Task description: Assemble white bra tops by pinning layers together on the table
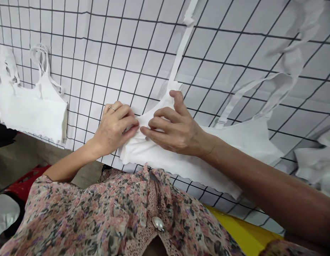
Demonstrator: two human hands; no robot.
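Note:
A white bra (223, 142) with long straps lies spread on a white surface with a black grid. My left hand (114, 126) wears a ring and pinches the bra's left edge between thumb and fingers. My right hand (175, 128) rests over the nearer cup, its fingers bent and partly spread, the index fingertip close to the left hand's pinch. Beneath the fingers the fabric is bunched into small folds. Whether the right fingertips grip any fabric is hard to make out. One strap (181, 53) runs up and away from the cup.
Another white bra (31, 106) lies at the far left of the gridded table (100, 42). More white garments (319, 160) lie at the right edge. Below the table are a red object (28, 181) at left and a yellow one (242, 227) at lower right.

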